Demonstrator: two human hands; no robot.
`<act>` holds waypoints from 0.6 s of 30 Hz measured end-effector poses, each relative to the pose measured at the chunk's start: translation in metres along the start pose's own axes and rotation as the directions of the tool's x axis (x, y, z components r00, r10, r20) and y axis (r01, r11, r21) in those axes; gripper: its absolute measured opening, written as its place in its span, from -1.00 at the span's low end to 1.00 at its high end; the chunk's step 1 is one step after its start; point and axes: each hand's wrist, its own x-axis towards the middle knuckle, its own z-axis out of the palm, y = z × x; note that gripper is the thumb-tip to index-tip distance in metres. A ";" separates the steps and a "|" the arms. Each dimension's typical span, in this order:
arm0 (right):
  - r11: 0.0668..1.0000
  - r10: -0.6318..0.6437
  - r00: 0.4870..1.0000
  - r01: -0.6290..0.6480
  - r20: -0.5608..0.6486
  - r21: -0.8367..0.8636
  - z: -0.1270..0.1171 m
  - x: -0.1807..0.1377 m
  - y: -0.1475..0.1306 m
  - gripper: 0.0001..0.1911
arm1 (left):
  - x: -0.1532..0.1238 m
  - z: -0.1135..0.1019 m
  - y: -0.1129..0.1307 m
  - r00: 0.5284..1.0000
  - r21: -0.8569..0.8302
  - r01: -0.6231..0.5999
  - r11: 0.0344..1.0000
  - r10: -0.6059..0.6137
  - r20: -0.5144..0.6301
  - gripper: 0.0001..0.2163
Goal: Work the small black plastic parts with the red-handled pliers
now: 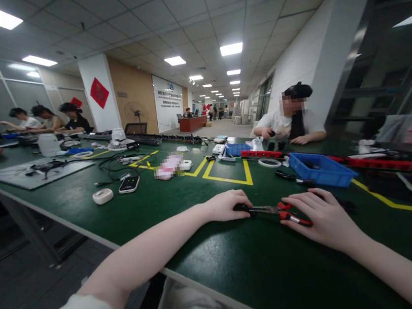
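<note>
My left hand [227, 205] rests on the green table [202, 254] with its fingers curled round a small dark part at the tip of a pair of pliers. The red-handled pliers [285, 213] lie flat between my hands. My right hand [321, 218] lies over the red handles, fingers bent and pressing on them. Both forearms stretch out from the near edge of the table.
A blue bin [321, 168] stands just beyond my right hand. Yellow tape lines [227, 178], a phone [129, 184], a white puck [102, 196] and cables lie further out. A person [291, 120] sits across the table; other people work at the far left.
</note>
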 end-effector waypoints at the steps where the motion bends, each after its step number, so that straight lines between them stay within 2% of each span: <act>1: 1.000 -0.001 1.000 0.001 0.000 0.003 0.000 0.000 0.000 -0.58 | 0.000 0.000 0.001 1.000 0.007 0.008 1.000 -0.008 0.002 -0.77; 8: 1.000 0.011 1.000 -0.010 -0.008 0.012 0.002 -0.001 0.001 -0.58 | -0.002 0.000 0.005 1.000 0.077 0.012 0.997 -0.014 0.016 -0.77; 18: 0.999 0.011 1.000 -0.011 -0.009 0.037 0.000 -0.001 0.001 -0.57 | -0.001 -0.002 0.011 0.996 0.301 -0.056 0.952 0.035 0.076 -0.79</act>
